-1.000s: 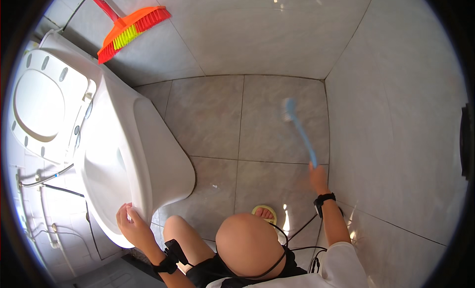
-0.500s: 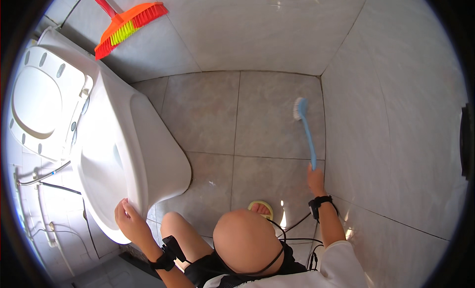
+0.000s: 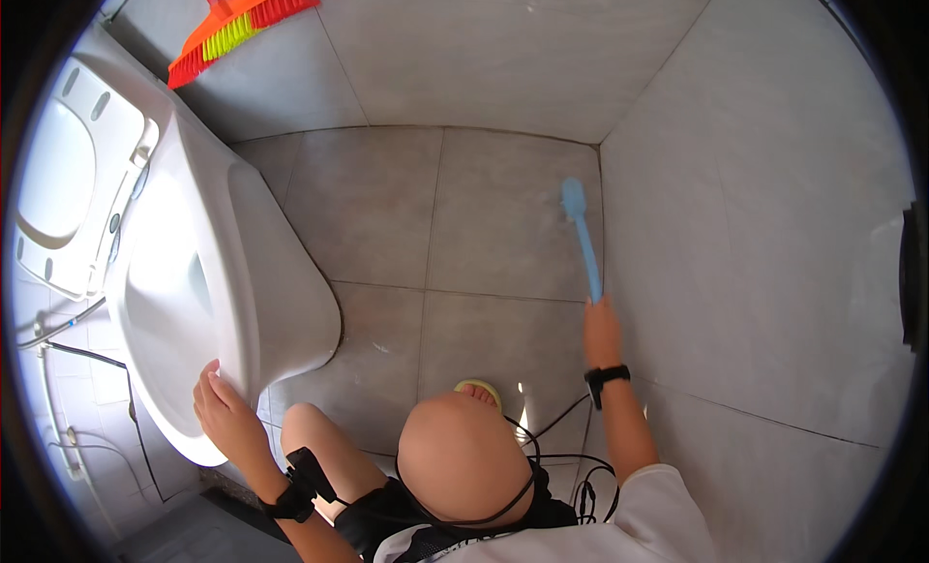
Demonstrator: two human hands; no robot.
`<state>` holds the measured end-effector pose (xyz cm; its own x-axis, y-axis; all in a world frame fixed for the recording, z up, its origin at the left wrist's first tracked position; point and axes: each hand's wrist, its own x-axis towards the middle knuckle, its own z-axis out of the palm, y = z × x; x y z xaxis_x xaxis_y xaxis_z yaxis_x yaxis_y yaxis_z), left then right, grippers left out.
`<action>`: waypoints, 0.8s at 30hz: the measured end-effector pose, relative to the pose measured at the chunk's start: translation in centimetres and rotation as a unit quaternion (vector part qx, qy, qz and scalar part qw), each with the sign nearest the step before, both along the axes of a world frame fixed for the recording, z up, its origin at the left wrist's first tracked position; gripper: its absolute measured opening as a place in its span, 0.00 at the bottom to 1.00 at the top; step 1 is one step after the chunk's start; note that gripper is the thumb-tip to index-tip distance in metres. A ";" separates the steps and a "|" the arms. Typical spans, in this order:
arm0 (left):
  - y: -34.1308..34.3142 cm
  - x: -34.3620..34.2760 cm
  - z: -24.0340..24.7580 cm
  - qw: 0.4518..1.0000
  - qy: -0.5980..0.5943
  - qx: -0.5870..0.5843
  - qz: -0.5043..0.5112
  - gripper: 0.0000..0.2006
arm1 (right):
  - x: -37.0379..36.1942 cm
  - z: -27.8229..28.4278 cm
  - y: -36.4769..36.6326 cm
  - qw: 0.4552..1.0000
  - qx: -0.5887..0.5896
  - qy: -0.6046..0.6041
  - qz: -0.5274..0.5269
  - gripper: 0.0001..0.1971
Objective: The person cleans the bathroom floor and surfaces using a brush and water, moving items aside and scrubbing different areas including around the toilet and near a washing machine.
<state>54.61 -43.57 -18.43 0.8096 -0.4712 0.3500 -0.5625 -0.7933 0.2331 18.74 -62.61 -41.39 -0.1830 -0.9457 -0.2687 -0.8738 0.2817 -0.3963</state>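
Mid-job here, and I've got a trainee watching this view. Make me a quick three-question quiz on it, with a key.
1. Which hand holds the blue brush?
2. True or false: the toilet seat is raised.
3. Fill in the blank: the bristles of the orange broom head are red at both ends and ____ in the middle.

Key:
1. The right hand; the left hand is at the rim of the toilet.
2. True.
3. Yellow.
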 end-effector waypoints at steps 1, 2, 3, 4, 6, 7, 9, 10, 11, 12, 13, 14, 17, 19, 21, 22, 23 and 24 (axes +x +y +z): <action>-0.1 0.0 0.0 1.000 -0.003 0.001 -0.004 0.16 | 0.7 0.9 -0.7 1.000 -0.001 0.004 -0.001 0.14; -0.1 0.0 -0.1 1.000 -0.006 0.003 -0.009 0.16 | 1.3 1.5 -1.3 0.998 -0.016 0.047 0.036 0.15; -0.2 0.0 -0.2 1.000 -0.001 0.002 -0.013 0.16 | 1.2 2.1 -1.4 0.993 -0.031 0.093 0.070 0.18; -0.3 0.0 -0.4 1.000 0.000 0.004 -0.014 0.16 | 0.4 1.9 -1.1 0.992 -0.031 0.099 0.065 0.18; -0.6 -0.1 -0.8 1.000 0.007 0.006 -0.023 0.17 | -2.1 0.9 0.5 0.988 -0.070 0.091 0.103 0.21; -0.4 0.1 -0.7 1.000 0.023 0.002 -0.009 0.17 | -2.9 1.1 2.3 0.993 -0.064 0.046 0.084 0.21; 0.6 0.8 -0.3 1.000 0.025 0.005 0.017 0.17 | -3.6 1.3 7.7 0.996 -0.058 -0.044 0.052 0.20; 0.5 0.9 -0.4 0.999 0.031 0.008 0.014 0.17 | -4.6 2.0 10.4 0.995 -0.065 -0.074 0.031 0.20; 0.5 0.8 -0.3 0.999 0.033 0.004 0.012 0.17 | -5.4 2.5 13.1 0.992 -0.022 -0.127 -0.017 0.20; 0.3 0.7 -0.4 0.999 0.037 -0.001 0.009 0.17 | -6.0 2.9 14.9 0.982 0.021 -0.177 -0.066 0.21; 0.2 0.8 -0.3 0.998 0.056 0.000 0.013 0.18 | -6.7 1.6 15.3 0.982 0.026 -0.172 -0.069 0.21; 0.3 1.0 -0.4 0.998 0.057 0.006 0.012 0.18 | -6.6 0.2 15.0 0.989 -0.009 -0.134 -0.062 0.21; 0.7 1.5 0.0 0.998 0.052 -0.013 0.036 0.18 | -4.2 -2.6 9.6 0.994 -0.027 -0.091 -0.058 0.21; 0.0 1.2 -0.3 0.997 0.068 -0.018 0.025 0.18 | -3.9 -5.7 2.1 0.997 -0.060 -0.029 -0.048 0.22; 0.3 1.2 -1.1 0.996 0.078 -0.024 0.020 0.18 | -1.7 -5.1 -5.7 0.992 -0.118 -0.026 -0.026 0.20; 0.7 1.4 -1.5 0.997 0.073 -0.018 0.021 0.18 | -0.6 -4.3 -8.6 0.994 -0.097 -0.018 -0.035 0.20; 1.0 1.8 -1.6 0.998 0.066 -0.011 0.020 0.18 | 0.4 -3.4 -9.9 0.996 -0.075 -0.012 -0.045 0.20; 1.0 1.9 -1.5 0.998 0.067 -0.010 0.018 0.18 | -0.5 -3.9 -9.4 0.996 -0.075 -0.011 -0.048 0.20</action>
